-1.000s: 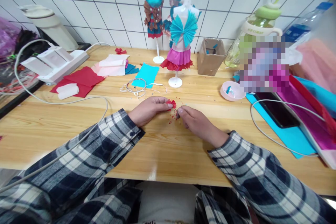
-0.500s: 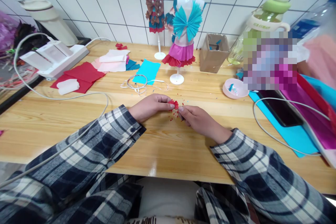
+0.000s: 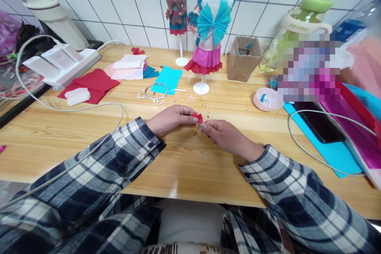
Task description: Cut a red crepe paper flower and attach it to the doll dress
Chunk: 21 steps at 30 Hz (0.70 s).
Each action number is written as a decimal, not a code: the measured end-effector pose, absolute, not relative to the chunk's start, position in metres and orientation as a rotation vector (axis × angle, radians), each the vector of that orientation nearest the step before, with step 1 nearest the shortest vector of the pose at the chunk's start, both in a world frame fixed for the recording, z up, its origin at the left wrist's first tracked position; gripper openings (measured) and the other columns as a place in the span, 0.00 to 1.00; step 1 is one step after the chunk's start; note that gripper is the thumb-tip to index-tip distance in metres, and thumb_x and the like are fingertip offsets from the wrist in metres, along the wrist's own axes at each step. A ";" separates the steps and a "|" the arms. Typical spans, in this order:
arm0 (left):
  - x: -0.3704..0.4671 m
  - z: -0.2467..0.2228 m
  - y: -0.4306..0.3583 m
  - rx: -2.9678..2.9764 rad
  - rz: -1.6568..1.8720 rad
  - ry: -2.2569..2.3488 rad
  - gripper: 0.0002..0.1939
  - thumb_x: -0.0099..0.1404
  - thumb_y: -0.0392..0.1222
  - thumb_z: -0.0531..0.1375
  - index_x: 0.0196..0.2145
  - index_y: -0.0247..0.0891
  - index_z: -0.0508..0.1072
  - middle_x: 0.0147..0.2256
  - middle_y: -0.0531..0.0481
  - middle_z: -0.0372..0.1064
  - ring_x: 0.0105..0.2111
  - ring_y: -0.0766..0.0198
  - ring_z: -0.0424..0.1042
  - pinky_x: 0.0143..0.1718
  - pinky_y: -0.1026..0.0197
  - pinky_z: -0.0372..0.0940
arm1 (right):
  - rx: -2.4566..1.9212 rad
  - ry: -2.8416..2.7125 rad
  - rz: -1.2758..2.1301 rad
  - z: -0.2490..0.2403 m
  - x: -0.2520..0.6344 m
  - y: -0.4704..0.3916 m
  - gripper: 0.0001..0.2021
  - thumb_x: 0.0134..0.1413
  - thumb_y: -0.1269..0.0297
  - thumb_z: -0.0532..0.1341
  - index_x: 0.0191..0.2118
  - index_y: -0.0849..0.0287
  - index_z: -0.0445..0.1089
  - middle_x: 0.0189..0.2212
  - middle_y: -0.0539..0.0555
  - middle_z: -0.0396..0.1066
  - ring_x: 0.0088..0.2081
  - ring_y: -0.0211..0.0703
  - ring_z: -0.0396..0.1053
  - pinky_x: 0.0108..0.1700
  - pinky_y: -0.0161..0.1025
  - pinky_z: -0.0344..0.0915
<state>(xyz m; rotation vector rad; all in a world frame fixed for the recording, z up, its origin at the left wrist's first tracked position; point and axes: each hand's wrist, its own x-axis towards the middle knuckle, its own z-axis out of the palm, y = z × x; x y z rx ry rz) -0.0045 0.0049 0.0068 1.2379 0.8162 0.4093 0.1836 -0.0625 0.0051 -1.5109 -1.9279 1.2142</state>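
Observation:
My left hand (image 3: 175, 119) is closed, pinching a small red frilled piece of crepe paper (image 3: 199, 117) between thumb and fingers above the table. My right hand (image 3: 222, 133) is closed too, its thumb and fingertips pressed together at the lower right edge of the red piece. What lies behind the right fingertips is hidden. Small red paper scraps (image 3: 195, 131) are scattered on the table around and under both hands. Behind them stands a white mini dress form (image 3: 214, 31) with a blue pleated bow and a purple skirt with red trim.
A second dressed form (image 3: 177, 12) stands at the wall. Blue paper (image 3: 171, 77), a coiled wire (image 3: 156, 92) and red sheets (image 3: 95, 83) lie left. A small cardboard box (image 3: 244, 59), pink bowl (image 3: 268, 99), phone (image 3: 321, 123) and cable (image 3: 290, 127) are right. A power strip (image 3: 68, 65) sits far left.
My right fingertips have moved slightly left, closer against the red piece. My left hand stays almost still, and the camera view has shifted slightly.

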 end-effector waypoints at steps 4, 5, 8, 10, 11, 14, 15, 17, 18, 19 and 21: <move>-0.004 0.005 0.005 1.190 0.441 0.817 0.10 0.53 0.41 0.67 0.31 0.33 0.75 0.32 0.49 0.73 0.33 0.65 0.70 0.41 0.60 0.61 | -1.508 -1.906 1.211 0.005 0.184 -0.062 0.20 0.62 0.51 0.46 0.22 0.57 0.54 0.18 0.45 0.54 0.22 0.35 0.52 0.28 0.35 0.49; -0.004 0.004 0.005 1.174 0.458 0.816 0.09 0.53 0.41 0.67 0.31 0.33 0.75 0.32 0.49 0.73 0.33 0.66 0.70 0.41 0.60 0.61 | -1.508 -1.884 1.213 0.005 0.184 -0.062 0.20 0.62 0.51 0.46 0.22 0.57 0.54 0.18 0.46 0.54 0.23 0.35 0.53 0.28 0.35 0.50; -0.003 0.002 0.005 1.124 0.521 0.803 0.09 0.53 0.41 0.67 0.30 0.32 0.75 0.31 0.49 0.73 0.33 0.66 0.69 0.41 0.61 0.61 | -1.527 -1.807 1.215 0.003 0.184 -0.063 0.20 0.62 0.51 0.46 0.25 0.57 0.58 0.19 0.46 0.55 0.23 0.36 0.55 0.29 0.35 0.52; -0.002 0.001 0.005 1.096 0.547 0.793 0.09 0.53 0.41 0.67 0.30 0.32 0.74 0.30 0.50 0.72 0.33 0.67 0.69 0.41 0.61 0.60 | -1.537 -1.785 1.191 0.001 0.184 -0.063 0.19 0.62 0.51 0.46 0.27 0.58 0.61 0.20 0.46 0.56 0.24 0.36 0.56 0.30 0.35 0.53; -0.002 0.000 0.005 1.089 0.551 0.792 0.09 0.53 0.40 0.67 0.30 0.32 0.74 0.30 0.50 0.72 0.33 0.67 0.69 0.40 0.62 0.60 | -1.535 -1.787 1.175 0.000 0.183 -0.063 0.19 0.62 0.51 0.46 0.28 0.58 0.62 0.20 0.46 0.57 0.24 0.36 0.57 0.30 0.35 0.53; -0.002 0.000 0.004 1.090 0.545 0.793 0.09 0.54 0.41 0.67 0.30 0.32 0.74 0.30 0.50 0.71 0.32 0.67 0.69 0.39 0.62 0.61 | -1.516 -1.811 1.135 -0.001 0.182 -0.064 0.20 0.62 0.50 0.45 0.28 0.57 0.61 0.21 0.46 0.58 0.24 0.36 0.57 0.30 0.35 0.53; -0.002 0.000 0.004 1.092 0.542 0.795 0.09 0.54 0.41 0.67 0.30 0.32 0.74 0.30 0.50 0.71 0.32 0.67 0.69 0.39 0.62 0.61 | -1.512 -1.814 1.129 -0.002 0.181 -0.064 0.20 0.62 0.50 0.45 0.28 0.57 0.60 0.21 0.46 0.58 0.24 0.36 0.57 0.30 0.35 0.53; -0.002 0.000 0.004 1.099 0.541 0.800 0.09 0.54 0.41 0.66 0.30 0.32 0.74 0.29 0.50 0.71 0.31 0.67 0.69 0.37 0.62 0.60 | -1.506 -1.808 1.123 -0.003 0.181 -0.064 0.20 0.63 0.50 0.44 0.27 0.57 0.59 0.21 0.46 0.58 0.24 0.36 0.57 0.29 0.35 0.53; -0.002 0.000 0.004 1.104 0.540 0.802 0.09 0.54 0.41 0.66 0.30 0.33 0.74 0.29 0.50 0.71 0.31 0.67 0.69 0.37 0.62 0.60 | -1.503 -1.802 1.122 -0.003 0.181 -0.064 0.20 0.63 0.49 0.44 0.27 0.57 0.59 0.21 0.46 0.58 0.24 0.36 0.57 0.29 0.35 0.53; -0.002 0.000 0.004 1.108 0.539 0.804 0.09 0.54 0.41 0.66 0.30 0.33 0.74 0.29 0.50 0.71 0.31 0.67 0.69 0.36 0.62 0.60 | -1.500 -1.795 1.121 -0.003 0.180 -0.064 0.20 0.63 0.49 0.44 0.27 0.57 0.58 0.21 0.46 0.57 0.24 0.36 0.57 0.29 0.35 0.53; -0.001 0.001 0.004 1.112 0.536 0.807 0.09 0.54 0.41 0.66 0.30 0.32 0.74 0.29 0.50 0.71 0.31 0.67 0.69 0.36 0.63 0.60 | -1.489 -1.790 1.116 -0.004 0.180 -0.064 0.20 0.63 0.50 0.44 0.27 0.57 0.58 0.20 0.46 0.57 0.24 0.36 0.56 0.29 0.35 0.53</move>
